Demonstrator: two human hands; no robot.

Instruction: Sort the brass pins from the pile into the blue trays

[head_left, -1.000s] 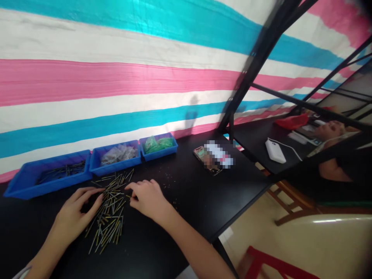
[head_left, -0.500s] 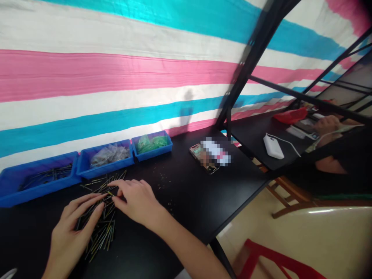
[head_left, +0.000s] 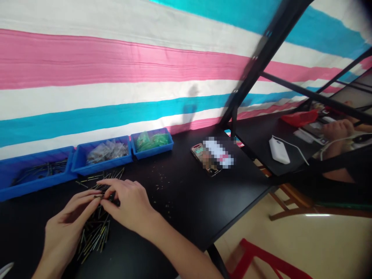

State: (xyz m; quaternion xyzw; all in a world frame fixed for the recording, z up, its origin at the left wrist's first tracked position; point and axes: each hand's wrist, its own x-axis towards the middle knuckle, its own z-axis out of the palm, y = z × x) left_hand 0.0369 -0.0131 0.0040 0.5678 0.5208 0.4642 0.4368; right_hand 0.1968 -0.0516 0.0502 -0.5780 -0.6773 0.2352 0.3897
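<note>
Many thin, dark and yellowish sticks (head_left: 94,238) lie in a loose pile on the black table, partly under both hands. My left hand (head_left: 68,223) is over the pile's left side, its thumb and fingertips pinched together on something small. From the right, my right hand (head_left: 129,203) meets it, fingers curled and thumb tip touching the same spot. The small piece between the fingertips is too hidden to name. Behind the hands stand a blue bin with dark rods (head_left: 37,170), a blue bin with clear plastic bags (head_left: 101,155) and a smaller bin with green bags (head_left: 152,143).
A phone (head_left: 200,155) lies on the black table (head_left: 186,193), with small crumbs left of it. On another table at the right are a white device with a cable (head_left: 279,150), a red bag (head_left: 300,117) and another person's hand (head_left: 338,130). A red stool (head_left: 261,255) stands below.
The fingertips of both hands have come together and closed over the pile. The view has shifted slightly, and the other person's hand remains by its things.
</note>
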